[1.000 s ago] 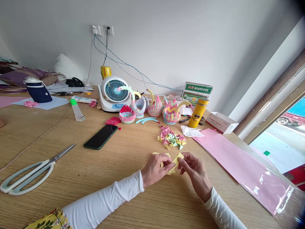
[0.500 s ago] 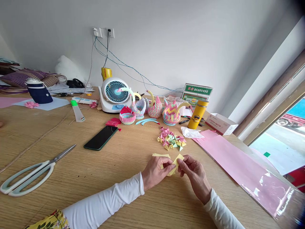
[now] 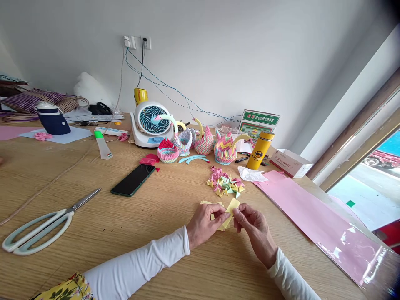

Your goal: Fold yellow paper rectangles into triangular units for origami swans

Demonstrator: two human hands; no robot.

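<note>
A pale yellow slip (image 3: 232, 206) is held at five o'clock from the view's centre, plain, narrow and straight-edged, its top end tipped toward one o'clock. It is pinched between thumb and fingers by the left hand (image 3: 204, 223) from eight o'clock and the right hand (image 3: 255, 229) from four. Yellow sheets (image 3: 212, 203) are partly hidden by the left hand; folded pieces (image 3: 226, 183) are heaped at twelve.

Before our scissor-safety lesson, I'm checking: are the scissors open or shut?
Shut: the scissors show their blades lying together, ending in one tip.
</note>
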